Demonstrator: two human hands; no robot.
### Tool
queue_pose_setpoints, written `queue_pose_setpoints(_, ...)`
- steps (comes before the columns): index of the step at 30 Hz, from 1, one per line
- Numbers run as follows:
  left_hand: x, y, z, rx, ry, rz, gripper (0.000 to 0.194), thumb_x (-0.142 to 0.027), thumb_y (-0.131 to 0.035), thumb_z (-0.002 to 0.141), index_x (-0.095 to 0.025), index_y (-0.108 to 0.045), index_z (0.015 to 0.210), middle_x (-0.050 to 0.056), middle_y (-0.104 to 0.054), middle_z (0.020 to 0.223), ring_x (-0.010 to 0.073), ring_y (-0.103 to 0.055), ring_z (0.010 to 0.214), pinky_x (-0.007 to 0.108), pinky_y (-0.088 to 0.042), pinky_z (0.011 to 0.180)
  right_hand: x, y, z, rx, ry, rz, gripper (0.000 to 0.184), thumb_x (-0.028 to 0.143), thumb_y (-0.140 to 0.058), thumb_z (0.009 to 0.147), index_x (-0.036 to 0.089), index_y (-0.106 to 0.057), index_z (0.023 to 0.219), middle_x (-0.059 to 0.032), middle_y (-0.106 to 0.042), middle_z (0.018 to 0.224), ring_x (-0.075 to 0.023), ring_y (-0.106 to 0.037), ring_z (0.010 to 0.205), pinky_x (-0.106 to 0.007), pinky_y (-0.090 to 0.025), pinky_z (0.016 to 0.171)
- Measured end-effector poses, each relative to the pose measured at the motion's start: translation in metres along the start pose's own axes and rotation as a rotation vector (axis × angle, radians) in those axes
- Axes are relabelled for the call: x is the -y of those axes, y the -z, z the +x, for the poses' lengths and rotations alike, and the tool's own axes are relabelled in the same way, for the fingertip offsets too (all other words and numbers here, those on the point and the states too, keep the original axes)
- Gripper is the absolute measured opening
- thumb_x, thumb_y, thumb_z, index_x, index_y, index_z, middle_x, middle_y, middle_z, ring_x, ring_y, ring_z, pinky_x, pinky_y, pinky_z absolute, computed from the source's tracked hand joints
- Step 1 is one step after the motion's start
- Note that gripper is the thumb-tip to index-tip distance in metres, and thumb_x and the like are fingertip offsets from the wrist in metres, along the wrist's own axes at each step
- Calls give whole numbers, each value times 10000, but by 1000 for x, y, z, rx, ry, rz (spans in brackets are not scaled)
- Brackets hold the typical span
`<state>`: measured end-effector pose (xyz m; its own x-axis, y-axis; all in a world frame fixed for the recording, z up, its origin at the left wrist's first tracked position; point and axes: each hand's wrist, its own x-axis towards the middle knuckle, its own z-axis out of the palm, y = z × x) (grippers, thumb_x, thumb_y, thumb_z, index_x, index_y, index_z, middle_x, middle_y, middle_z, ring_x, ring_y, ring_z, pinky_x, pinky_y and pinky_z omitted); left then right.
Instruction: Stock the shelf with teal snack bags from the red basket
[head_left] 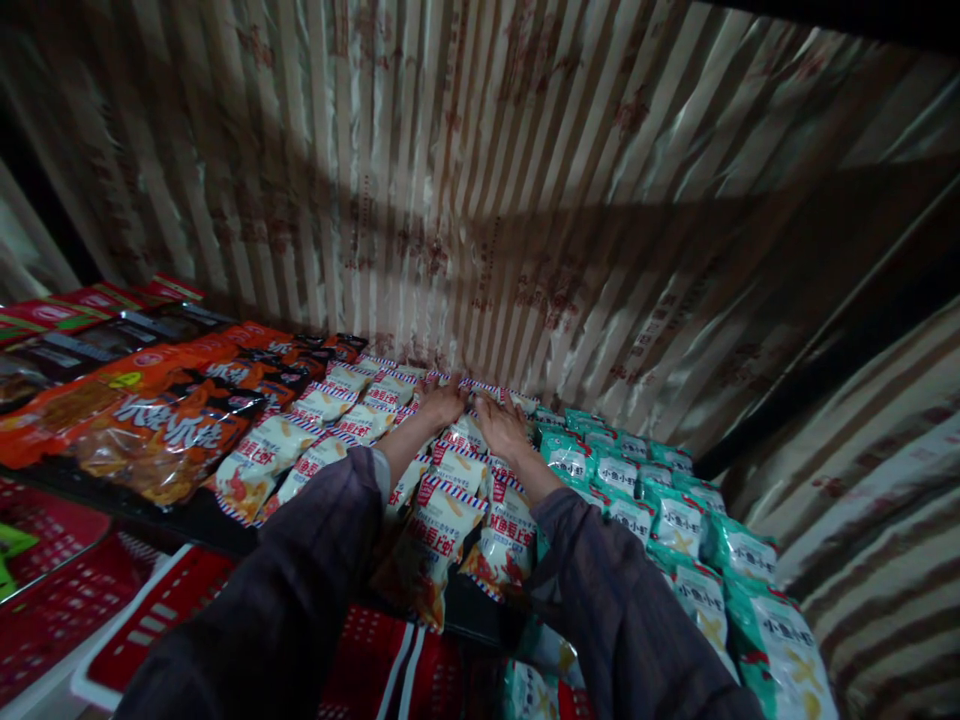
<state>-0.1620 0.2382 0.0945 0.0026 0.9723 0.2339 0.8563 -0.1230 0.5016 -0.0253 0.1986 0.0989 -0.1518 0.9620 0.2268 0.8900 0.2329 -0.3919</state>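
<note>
Both arms reach forward over rows of white snack bags (435, 535) with red lettering and striped blue-and-red top edges. Toward the back of these rows, my left hand (442, 405) rests on the bags with its fingers stretched out. My right hand (501, 425) lies just beside it, open, its fingers pointing away over the rear bags. Each hand touches the bag tops, and neither is wrapped round one. The hands and sleeves partly cover the bags beneath them.
Orange-and-black snack packs (161, 420) lie on the left, with red packs (97, 300) beyond. Green-and-white bags (679, 525) fill the right. A wrinkled striped sheet (450, 200) hangs behind the dark shelf (487, 622). Red baskets (180, 605) stand below the shelf's front edge.
</note>
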Motion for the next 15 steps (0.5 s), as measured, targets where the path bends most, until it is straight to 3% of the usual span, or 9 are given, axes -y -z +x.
queue_pose_setpoints(7, -14, -7, 10, 21, -24, 32, 447, -318, -361, 924, -193, -532, 1317, 144, -597, 1335, 346, -461, 1312, 645, -77, 1128, -13, -2, 0, 38, -59, -22, 572, 441, -172, 1007, 184, -508, 1392, -100, -516, 1440, -271, -251, 1464, -567, -131, 1175)
queue_pose_setpoints(10, -16, -4, 7, -40, -10, 43, 471, -341, -366, 931, -159, -507, 1341, 182, -578, 1343, 355, -437, 1328, 638, -108, 1127, -14, 2, -1, 43, -56, -25, 564, 436, -179, 1008, 184, -500, 1398, -99, -501, 1454, -285, -245, 1464, -578, -129, 1169)
queue_pose_setpoints(15, 2, 17, 2, -67, 50, 75, 328, -252, -450, 881, -125, -673, 1085, 202, -657, 1185, 369, -485, 1269, 607, -237, 1098, -7, 12, -4, 22, -16, 8, 590, 435, -148, 1010, 159, -500, 1395, -88, -501, 1456, -259, -283, 1452, -495, -177, 1186)
